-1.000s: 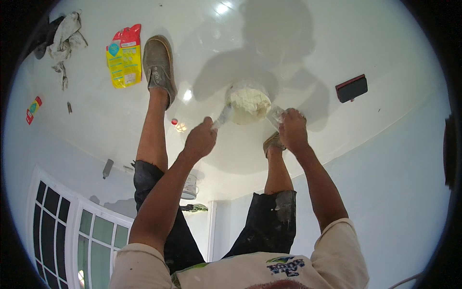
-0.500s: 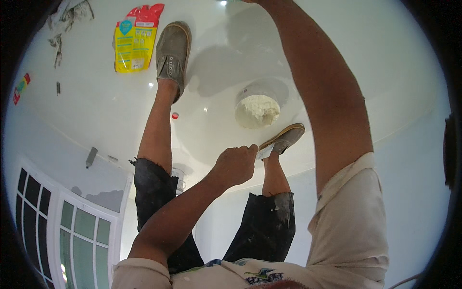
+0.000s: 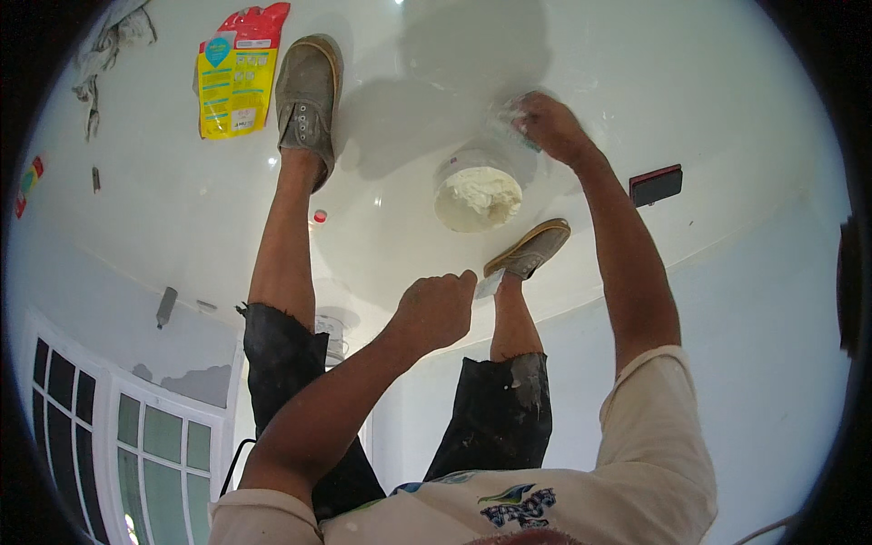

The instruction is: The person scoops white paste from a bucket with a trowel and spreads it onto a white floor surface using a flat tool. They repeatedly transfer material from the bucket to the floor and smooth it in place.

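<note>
My left hand (image 3: 434,311) is closed, and a putty knife's pale flat blade (image 3: 488,285) sticks out beyond its thumb. My fingers hide the knife's handle. Farther out and to the right, my right hand (image 3: 552,129) is closed on something clear and crumpled, like plastic film (image 3: 509,120); motion smears it, so its kind is hard to tell. Just nearer than that hand stands a white bucket (image 3: 469,161) with creamy white paste (image 3: 486,193) inside. The knife blade is apart from the paste and appears in front of my right shoe (image 3: 536,250).
A yellow and red pouch (image 3: 238,77) lies beside my left shoe (image 3: 309,91). To the right is a black and red block (image 3: 656,185). A red cap (image 3: 320,216), a grey tube (image 3: 166,307) and a stained rag (image 3: 113,41) lie about the glossy floor. White-framed glass doors (image 3: 154,436) stand at the lower left.
My right hand has come back from the far edge of the view to beside the bucket, with the clear film now showing. The left hand keeps its hold on the putty knife.
</note>
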The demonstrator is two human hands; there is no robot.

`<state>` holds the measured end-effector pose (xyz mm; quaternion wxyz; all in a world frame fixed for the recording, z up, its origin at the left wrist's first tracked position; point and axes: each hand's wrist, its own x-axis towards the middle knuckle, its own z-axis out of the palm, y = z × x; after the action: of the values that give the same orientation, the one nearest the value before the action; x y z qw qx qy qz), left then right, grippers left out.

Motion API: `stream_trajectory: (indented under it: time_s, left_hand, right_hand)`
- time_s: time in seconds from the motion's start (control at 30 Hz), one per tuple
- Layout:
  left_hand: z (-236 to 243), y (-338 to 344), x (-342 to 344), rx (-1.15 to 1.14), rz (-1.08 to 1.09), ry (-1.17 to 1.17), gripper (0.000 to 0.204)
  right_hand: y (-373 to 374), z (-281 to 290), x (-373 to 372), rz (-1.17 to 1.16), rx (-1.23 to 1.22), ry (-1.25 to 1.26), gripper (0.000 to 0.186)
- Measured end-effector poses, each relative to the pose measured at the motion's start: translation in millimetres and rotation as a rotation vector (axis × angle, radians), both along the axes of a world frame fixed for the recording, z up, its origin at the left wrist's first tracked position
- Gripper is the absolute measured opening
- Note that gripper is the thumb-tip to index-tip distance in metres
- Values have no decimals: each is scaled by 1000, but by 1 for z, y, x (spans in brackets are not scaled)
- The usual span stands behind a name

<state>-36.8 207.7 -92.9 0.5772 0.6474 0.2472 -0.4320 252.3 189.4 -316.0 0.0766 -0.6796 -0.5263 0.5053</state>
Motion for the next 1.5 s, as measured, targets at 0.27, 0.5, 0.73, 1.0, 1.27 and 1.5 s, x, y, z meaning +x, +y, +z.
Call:
stream_trajectory:
  time_s: [0.27, 0.5, 0.73, 1.0, 1.27, 1.5]
  left_hand:
    - [-1, -11, -4, -38, -84, 24, 21]
    - [-2, -9, -6, -33, -66, 29, 22]
    - [-3, -16, -8, -51, -73, 12, 20]
    - [9, -14, -10, -40, -93, 38, 20]
    - [14, 2, -1, -83, -42, 59, 20]
    - [14, 7, -14, -52, -24, 60, 21]
  right_hand:
    - [-2, -23, -65, -722, 56, 11, 34]
    - [-8, -24, -110, -533, 32, -8, 38]
    - [6, -53, -69, -630, 283, -68, 29]
    - [2, -11, -199, -435, 48, 72, 34]
    - [55, -44, -114, -638, 238, -24, 32]
    - [47, -33, -174, -393, 171, -70, 32]
